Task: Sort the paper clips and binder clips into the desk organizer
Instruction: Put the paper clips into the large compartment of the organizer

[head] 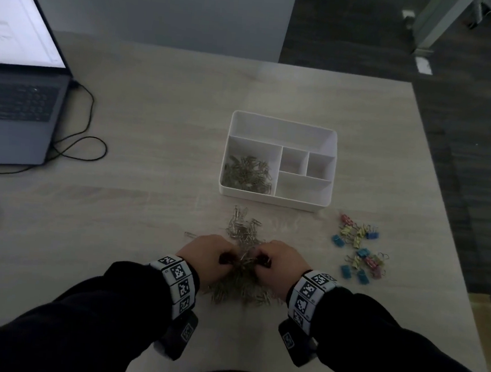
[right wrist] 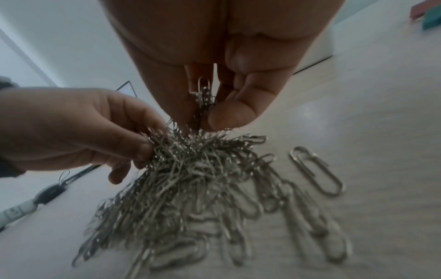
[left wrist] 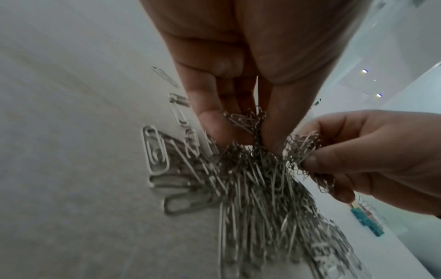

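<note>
A heap of silver paper clips [head: 244,233] lies on the desk in front of the white desk organizer [head: 282,123]. My left hand [head: 211,255] and right hand [head: 276,259] meet over the heap, each pinching a tangled bunch of paper clips [left wrist: 245,120] [right wrist: 204,98] between thumb and fingers. The clump hangs from both hands down to the desk. More paper clips [head: 248,171] fill the organizer's front left compartment; its other compartments look empty. Coloured binder clips [head: 357,249] lie scattered to the right of the heap.
An open laptop [head: 16,106] stands at the left with a black cable [head: 79,141] looping beside it. The desk's right edge runs close to the binder clips. A single paper clip [head: 190,235] lies left of the heap.
</note>
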{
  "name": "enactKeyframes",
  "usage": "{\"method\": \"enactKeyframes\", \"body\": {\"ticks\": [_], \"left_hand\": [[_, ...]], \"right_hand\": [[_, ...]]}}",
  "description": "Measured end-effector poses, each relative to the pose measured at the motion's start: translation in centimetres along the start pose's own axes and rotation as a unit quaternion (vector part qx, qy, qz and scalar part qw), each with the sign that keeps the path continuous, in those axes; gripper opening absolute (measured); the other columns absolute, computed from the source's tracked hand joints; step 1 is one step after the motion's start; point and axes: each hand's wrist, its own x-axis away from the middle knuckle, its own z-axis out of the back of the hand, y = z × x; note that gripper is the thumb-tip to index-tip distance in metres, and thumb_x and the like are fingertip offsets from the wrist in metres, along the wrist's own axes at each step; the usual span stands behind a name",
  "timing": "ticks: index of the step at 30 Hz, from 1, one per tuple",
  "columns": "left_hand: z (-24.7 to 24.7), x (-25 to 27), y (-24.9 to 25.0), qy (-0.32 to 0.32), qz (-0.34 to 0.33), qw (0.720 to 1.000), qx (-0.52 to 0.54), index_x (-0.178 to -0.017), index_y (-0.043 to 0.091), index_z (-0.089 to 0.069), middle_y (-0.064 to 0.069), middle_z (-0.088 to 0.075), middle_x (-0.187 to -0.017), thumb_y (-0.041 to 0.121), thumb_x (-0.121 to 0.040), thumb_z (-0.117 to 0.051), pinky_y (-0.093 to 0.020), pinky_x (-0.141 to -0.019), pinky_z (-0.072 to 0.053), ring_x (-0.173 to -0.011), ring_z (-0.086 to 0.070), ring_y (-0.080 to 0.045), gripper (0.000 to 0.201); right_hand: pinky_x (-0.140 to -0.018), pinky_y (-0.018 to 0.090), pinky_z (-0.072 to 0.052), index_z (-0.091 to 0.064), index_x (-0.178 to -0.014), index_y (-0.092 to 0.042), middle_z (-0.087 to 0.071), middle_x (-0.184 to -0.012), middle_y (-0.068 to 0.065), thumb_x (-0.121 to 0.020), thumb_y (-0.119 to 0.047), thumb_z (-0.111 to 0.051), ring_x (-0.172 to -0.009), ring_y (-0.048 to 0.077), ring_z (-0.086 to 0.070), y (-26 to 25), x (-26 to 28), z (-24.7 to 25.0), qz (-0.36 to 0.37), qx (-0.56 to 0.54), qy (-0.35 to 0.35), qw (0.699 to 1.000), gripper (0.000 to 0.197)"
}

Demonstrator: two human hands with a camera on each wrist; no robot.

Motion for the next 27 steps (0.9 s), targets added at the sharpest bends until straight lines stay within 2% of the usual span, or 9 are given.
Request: {"method": "enactKeyframes", "body": {"ticks": [3,5,9,11,14,19,21,24,27], "left_hand": [[1.1,-0.1,-0.3,-0.012,0.027,0.999,0.036,-0.096,0.028,-0.074,0.008,-0.071,-0.095,0.027,-0.081,-0.069,-0.022,-0.086,-0.048,-0.091,-0.063,-0.009,0.016],[1.8,-0.4,-0.4,-0.016,0.043,0.997,0.061,-0.091,0.029,-0.075,0.013,-0.069,-0.085,0.025,-0.079,-0.070,-0.022,-0.083,-0.052,-0.084,-0.064,-0.005,0.013],[3.9,-1.5,-0.1,-0.006,0.074,0.982,0.175,-0.081,0.023,-0.075,0.008,-0.071,-0.072,0.020,-0.078,-0.075,-0.028,-0.060,-0.060,-0.063,-0.069,-0.014,0.005],[5.1,-2.2,0.1,0.015,0.079,0.974,0.212,-0.080,0.020,-0.074,0.007,-0.069,-0.068,0.017,-0.079,-0.075,-0.025,-0.054,-0.058,-0.055,-0.065,-0.008,0.004],[7.2,-3.4,0.2,0.061,0.085,0.957,0.271,-0.080,0.017,-0.075,0.003,-0.070,-0.067,0.013,-0.077,-0.077,-0.027,-0.056,-0.058,-0.058,-0.063,-0.005,0.005],[10.4,-6.2,0.2,0.129,0.097,0.934,0.318,-0.080,0.014,-0.073,-0.005,-0.068,-0.070,0.011,-0.078,-0.076,-0.027,-0.056,-0.058,-0.062,-0.062,-0.012,0.005],[11.2,-7.5,0.3,0.159,0.095,0.930,0.319,-0.078,0.016,-0.072,-0.005,-0.068,-0.071,0.011,-0.078,-0.075,-0.027,-0.055,-0.058,-0.062,-0.063,-0.014,0.006],[11.9,-9.3,0.4,0.203,0.095,0.930,0.292,-0.078,0.018,-0.073,-0.004,-0.071,-0.073,0.016,-0.078,-0.075,-0.035,-0.061,-0.061,-0.064,-0.067,-0.021,0.003],[12.3,-10.6,0.4,0.227,0.094,0.936,0.250,-0.080,0.021,-0.075,0.003,-0.072,-0.073,0.023,-0.076,-0.075,-0.036,-0.070,-0.060,-0.070,-0.068,-0.016,0.004]], "right_hand": [[-0.081,0.028,-0.046,-0.067,-0.092,-0.017,-0.064,-0.093,0.002,-0.079,-0.020,-0.064,-0.088,0.018,-0.057,0.2,-0.1,0.6,-0.021,-0.034,0.011,0.999,0.013],[-0.079,0.029,-0.049,-0.068,-0.090,-0.018,-0.066,-0.092,0.001,-0.078,-0.019,-0.066,-0.086,0.017,-0.059,0.2,-0.2,1.1,-0.039,-0.064,0.023,0.997,0.012],[-0.075,0.033,-0.054,-0.067,-0.084,-0.024,-0.066,-0.087,-0.002,-0.077,-0.021,-0.069,-0.078,0.015,-0.062,-0.2,-1.3,2.3,-0.052,-0.109,0.050,0.991,0.008],[-0.069,0.034,-0.056,-0.067,-0.080,-0.027,-0.066,-0.079,-0.005,-0.076,-0.023,-0.071,-0.069,0.013,-0.062,-0.5,-2.2,3.1,-0.047,-0.134,0.063,0.988,0.007],[-0.063,0.032,-0.057,-0.066,-0.076,-0.030,-0.067,-0.069,-0.006,-0.078,-0.024,-0.071,-0.058,0.007,-0.062,-1.2,-3.6,4.6,-0.049,-0.162,0.089,0.982,0.008],[-0.061,0.036,-0.060,-0.065,-0.079,-0.025,-0.069,-0.069,-0.003,-0.081,-0.022,-0.071,-0.060,0.016,-0.067,-2.6,-6.2,7.4,-0.059,-0.211,0.144,0.965,0.006],[-0.062,0.037,-0.060,-0.065,-0.080,-0.025,-0.069,-0.069,-0.002,-0.081,-0.021,-0.070,-0.059,0.018,-0.068,-3.1,-7.2,8.4,-0.069,-0.222,0.160,0.960,0.006],[-0.065,0.038,-0.060,-0.065,-0.078,-0.025,-0.070,-0.069,-0.002,-0.079,-0.019,-0.069,-0.061,0.018,-0.068,-3.7,-8.9,9.4,-0.078,-0.236,0.188,0.950,0.007],[-0.066,0.039,-0.059,-0.065,-0.078,-0.027,-0.070,-0.070,-0.004,-0.076,-0.024,-0.068,-0.063,0.017,-0.067,-3.9,-10.6,9.8,-0.082,-0.211,0.207,0.952,0.004]]}}
